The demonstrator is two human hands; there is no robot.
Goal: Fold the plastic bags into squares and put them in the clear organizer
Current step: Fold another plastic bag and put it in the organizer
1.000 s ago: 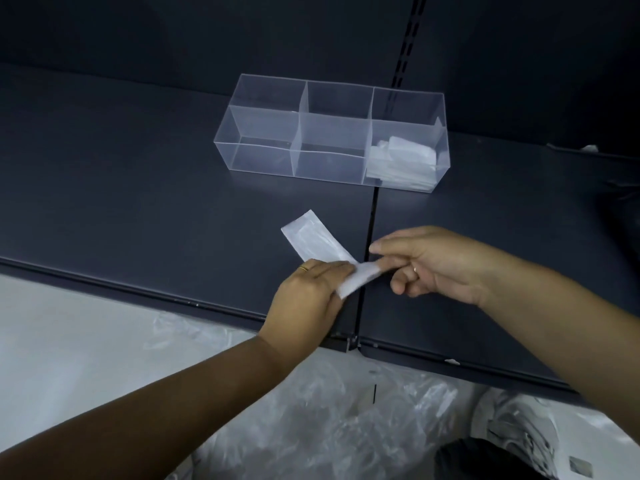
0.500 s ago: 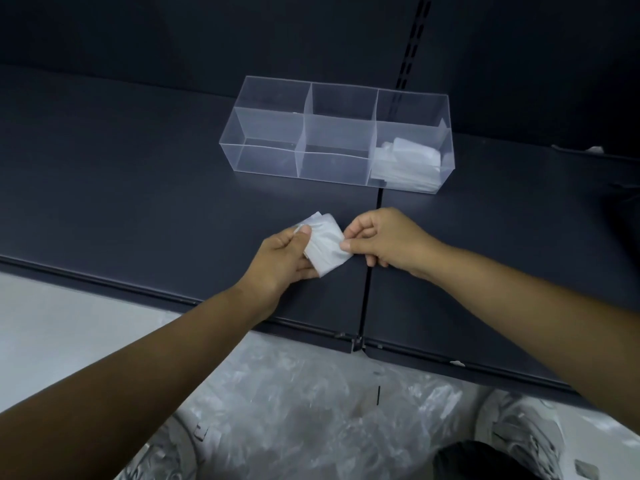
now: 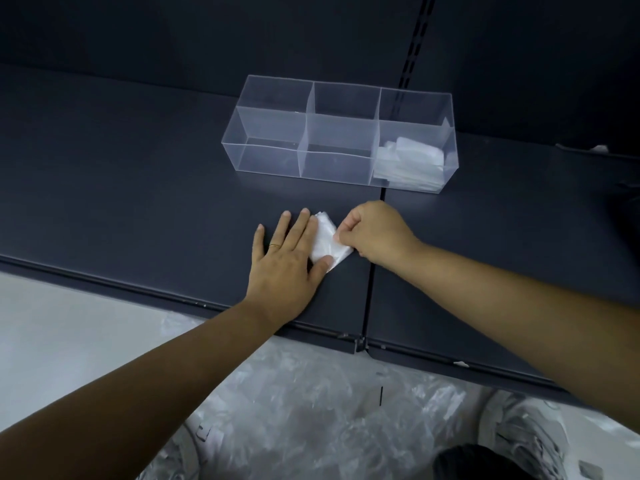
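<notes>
Dark grey metal shelf (image 3: 138,174) fills most of the view, backed by a panel of the same colour. On it, near the front edge and just left of the seam (image 3: 375,271) between two shelf sections, lies the folded plastic bag (image 3: 325,242), a small white, roughly square packet turned cornerwise. It looks nearly weightless, thin and slick, and the layers will likely spring open once pressure comes off, so it is best taken by pinching across the stacked edges with thumb above and fingers below, keeping the fold squeezed flat. Of the two hands, the left hand (image 3: 284,261) lies flat with fingers straight, its forefinger and thumb resting on the packet's left side and pressing it to the shelf; a ring (image 3: 275,245) shows on one finger. The right hand (image 3: 374,233) is curled, pinching the packet's right edge. Farther back stands the clear organizer (image 3: 270,133), three compartments in a row; its right one holds other folded squares (image 3: 408,161), while the middle and left ones look empty. Below the shelf edge, loose plastic (image 3: 294,410) lies crumpled on the floor.
</notes>
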